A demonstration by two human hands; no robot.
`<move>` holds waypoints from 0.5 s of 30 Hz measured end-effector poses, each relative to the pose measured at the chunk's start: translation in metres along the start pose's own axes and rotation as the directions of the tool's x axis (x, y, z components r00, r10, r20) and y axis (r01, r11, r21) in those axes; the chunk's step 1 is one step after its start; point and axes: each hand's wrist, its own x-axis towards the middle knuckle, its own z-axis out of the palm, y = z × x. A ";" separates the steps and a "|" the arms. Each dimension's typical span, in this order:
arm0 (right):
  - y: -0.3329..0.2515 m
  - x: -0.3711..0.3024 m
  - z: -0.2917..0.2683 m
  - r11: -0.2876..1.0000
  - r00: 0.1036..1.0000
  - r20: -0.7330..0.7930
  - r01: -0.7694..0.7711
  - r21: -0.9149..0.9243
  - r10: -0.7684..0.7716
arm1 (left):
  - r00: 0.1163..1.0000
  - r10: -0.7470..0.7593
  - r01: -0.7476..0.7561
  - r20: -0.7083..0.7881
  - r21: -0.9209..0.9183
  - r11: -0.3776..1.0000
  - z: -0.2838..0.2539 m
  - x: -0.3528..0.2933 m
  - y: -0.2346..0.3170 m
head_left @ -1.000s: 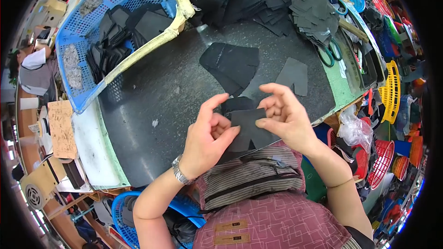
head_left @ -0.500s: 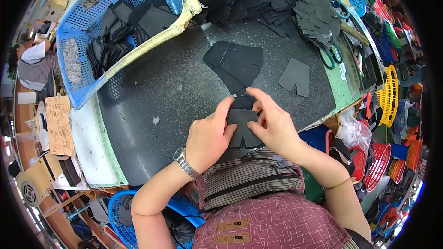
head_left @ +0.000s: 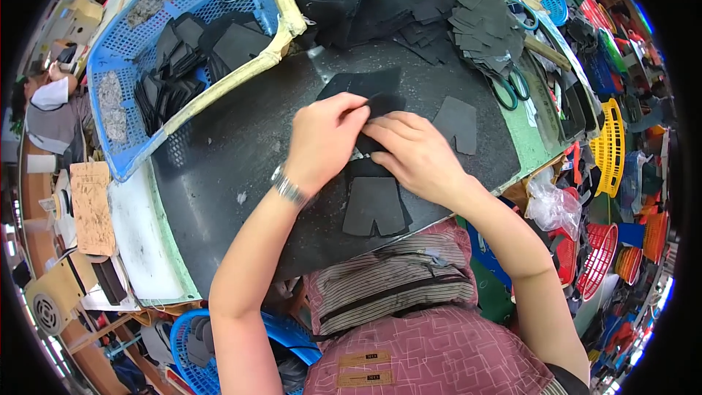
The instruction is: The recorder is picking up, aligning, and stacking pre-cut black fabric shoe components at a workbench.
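Both hands are over the dark work surface, together at a thin black sheet piece (head_left: 385,104) whose edge is raised. My left hand (head_left: 322,143) pinches it between thumb and fingers. My right hand (head_left: 420,153) closes on its near side, with the fingertips partly hidden. Beneath and beyond it lies another black piece (head_left: 358,83). Closer to my body, a dark grey notched piece (head_left: 374,206) rests on a similar black one, notch toward me. Off to the right of my hands lies a single grey notched piece (head_left: 458,123).
A blue basket (head_left: 117,148) of cut pieces stands far left, its pale wrapped rim over the table. Piles of black pieces (head_left: 395,11) and grey pieces (head_left: 482,25) line the far edge. Green-handled scissors (head_left: 506,93) lie at right. Another blue basket (head_left: 191,355) sits below the table.
Both hands have let go of the grey notched piece near my body and moved farther away. They now grip a black piece from the far pair, whose edge has come up.
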 end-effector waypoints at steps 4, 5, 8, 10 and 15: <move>0.025 0.012 -0.010 0.996 0.961 0.274 -0.062 0.065 0.042 | 0.742 0.670 -0.642 0.034 0.327 0.694 -0.021 -0.065 0.007; 0.028 0.012 -0.003 0.975 0.997 0.072 -0.016 0.221 0.000 | 0.709 0.679 -0.700 0.188 0.296 0.649 -0.025 -0.081 0.006; 0.038 0.005 -0.028 0.933 0.978 0.068 -0.210 0.291 0.199 | 0.673 0.595 -0.736 0.440 0.314 0.599 -0.021 -0.117 -0.011; 0.044 -0.011 -0.042 0.978 0.975 -0.083 -0.208 0.003 0.207 | 0.663 0.599 -0.746 0.448 0.329 0.579 -0.020 -0.121 -0.012; 0.054 -0.049 -0.048 0.824 0.897 -0.251 -0.437 -0.362 0.365 | 0.797 0.524 -0.589 0.298 0.193 0.785 -0.018 -0.115 -0.008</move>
